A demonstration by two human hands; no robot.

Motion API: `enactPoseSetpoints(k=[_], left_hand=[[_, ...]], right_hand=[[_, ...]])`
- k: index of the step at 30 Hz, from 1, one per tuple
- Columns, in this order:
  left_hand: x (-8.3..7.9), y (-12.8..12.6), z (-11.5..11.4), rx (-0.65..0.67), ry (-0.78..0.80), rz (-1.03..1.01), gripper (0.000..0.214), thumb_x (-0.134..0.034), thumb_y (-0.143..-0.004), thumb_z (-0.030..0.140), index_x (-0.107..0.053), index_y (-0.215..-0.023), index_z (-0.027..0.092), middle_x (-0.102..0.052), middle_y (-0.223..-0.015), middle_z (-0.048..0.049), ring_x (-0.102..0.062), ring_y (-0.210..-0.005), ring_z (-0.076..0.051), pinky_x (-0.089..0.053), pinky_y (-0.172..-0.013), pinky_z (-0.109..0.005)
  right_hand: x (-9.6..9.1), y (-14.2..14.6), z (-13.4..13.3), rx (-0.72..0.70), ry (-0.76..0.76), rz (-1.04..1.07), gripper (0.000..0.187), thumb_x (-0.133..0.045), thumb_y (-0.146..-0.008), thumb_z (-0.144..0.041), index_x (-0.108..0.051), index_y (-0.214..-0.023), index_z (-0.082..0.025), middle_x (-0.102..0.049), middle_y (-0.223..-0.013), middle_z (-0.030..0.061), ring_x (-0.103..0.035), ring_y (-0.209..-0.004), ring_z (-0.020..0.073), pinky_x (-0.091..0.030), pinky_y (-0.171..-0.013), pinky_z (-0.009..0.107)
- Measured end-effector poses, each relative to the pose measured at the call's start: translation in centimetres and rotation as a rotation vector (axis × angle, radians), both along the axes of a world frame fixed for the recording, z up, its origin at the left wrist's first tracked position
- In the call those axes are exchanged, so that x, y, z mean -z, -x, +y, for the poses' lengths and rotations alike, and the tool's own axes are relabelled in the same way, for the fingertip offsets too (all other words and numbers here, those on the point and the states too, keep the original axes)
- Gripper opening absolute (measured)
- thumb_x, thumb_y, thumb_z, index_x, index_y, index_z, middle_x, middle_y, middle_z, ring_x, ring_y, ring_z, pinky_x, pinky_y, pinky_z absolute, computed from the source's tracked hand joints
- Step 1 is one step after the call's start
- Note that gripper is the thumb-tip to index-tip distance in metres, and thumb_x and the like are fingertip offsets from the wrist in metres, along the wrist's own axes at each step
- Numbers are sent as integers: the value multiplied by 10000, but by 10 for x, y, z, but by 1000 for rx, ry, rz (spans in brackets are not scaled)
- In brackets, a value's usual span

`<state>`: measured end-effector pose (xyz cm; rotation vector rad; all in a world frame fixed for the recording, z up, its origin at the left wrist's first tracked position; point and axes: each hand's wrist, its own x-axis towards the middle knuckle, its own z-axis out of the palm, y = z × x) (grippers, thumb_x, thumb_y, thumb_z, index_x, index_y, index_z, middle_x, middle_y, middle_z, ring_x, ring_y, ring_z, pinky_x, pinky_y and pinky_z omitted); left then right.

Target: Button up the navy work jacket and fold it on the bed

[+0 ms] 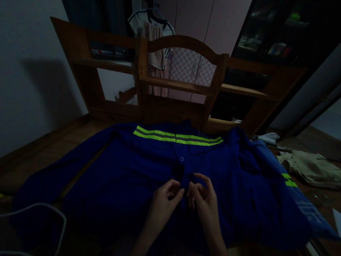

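Note:
A dark blue work jacket (129, 168) lies spread out, front side up, with its collar away from me. Across its chest runs a yellow-green and grey reflective band (154, 134). A round button (181, 159) shows on the front opening, just beyond my hands. My left hand (165, 197) pinches the fabric at the front opening between thumb and fingers. Close beside it, my right hand (205, 197) has its fingers curled in at the other edge of the opening, index finger bent forward. Whatever lies between the fingertips is mostly hidden in the dim light.
A wooden shelf unit (178, 85) stands behind the jacket. At the lower left loops a white cable (63, 231). Folded beige cloth (314, 167) lies at the right, near a blue printed bag (311, 214). Clothes hang on a coat rack (154, 17) farther back.

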<state>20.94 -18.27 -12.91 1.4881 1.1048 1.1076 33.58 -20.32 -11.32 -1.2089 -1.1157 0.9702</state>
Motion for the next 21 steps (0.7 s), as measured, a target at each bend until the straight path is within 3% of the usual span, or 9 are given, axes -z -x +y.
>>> enactPoseSetpoints(k=[3,5,7,9,10,12,14,18,21], left_hand=[[-4,9,-5,-23,-28,86,185,-505,-862,383,-606,-923,240,-652,-909,-33,-638,-853,-176,-521,-725,-269],[-8,34,-4,-48,-74,220,236,-480,-872,400,-596,-1047,294,-628,-1069,-32,-617,-964,-184,-517,-814,-293],[-11,78,4,-188,-175,457,352,-475,-862,439,-547,-1180,305,-539,-1250,-39,-531,-1140,-213,-434,-979,-355],[-12,134,16,-488,-279,713,525,-495,-809,517,-515,-1243,223,-419,-1372,-105,-391,-1272,-300,-332,-1053,-460],[-11,162,23,-574,-283,821,622,-504,-779,547,-475,-1284,185,-389,-1390,-139,-348,-1294,-340,-296,-1057,-507],[-7,209,35,-545,-208,972,651,-488,-765,564,-464,-1287,174,-439,-1345,-160,-375,-1264,-364,-298,-1030,-535],[-3,238,42,-431,-108,1048,627,-465,-775,570,-471,-1271,185,-510,-1264,-160,-470,-1176,-351,-372,-966,-495],[-1,242,47,-448,31,1118,612,-436,-784,611,-477,-1212,175,-589,-1077,-131,-585,-972,-313,-462,-787,-415],[-8,233,50,-435,41,1174,384,-383,-852,522,-553,-1005,213,-621,-965,-81,-609,-878,-275,-452,-704,-361]], right_hand=[[-10,-17,-13,170,-38,-247,401,-490,-903,-428,-430,-1241,-221,-536,-651,-28,-503,-527,120,-408,-491,214],[-16,-43,-21,341,-53,-543,426,-490,-888,-453,-449,-1243,-220,-608,-838,36,-584,-677,166,-467,-607,265],[-21,-78,-25,495,-49,-876,466,-493,-867,-490,-470,-1231,-201,-597,-1041,104,-607,-849,235,-480,-720,334],[-21,-115,-25,612,7,-1127,526,-476,-857,-532,-465,-1241,-172,-563,-1120,156,-595,-934,292,-474,-732,370],[-20,-132,-23,644,48,-1202,551,-463,-858,-549,-458,-1249,-161,-558,-1125,173,-598,-933,304,-473,-711,372],[-16,-158,-18,626,135,-1287,568,-452,-851,-579,-467,-1231,-158,-577,-1088,179,-611,-896,306,-465,-652,358],[-10,-175,-10,487,201,-1311,478,-458,-847,-572,-534,-1097,-172,-625,-960,141,-627,-813,281,-442,-601,323],[-10,-195,3,151,228,-1264,303,-469,-859,-462,-543,-728,-198,-622,-686,55,-607,-633,208,-367,-529,271],[-22,-205,6,148,174,-1189,307,-499,-844,-469,-582,-739,-193,-627,-693,47,-591,-606,193,-357,-521,272]])
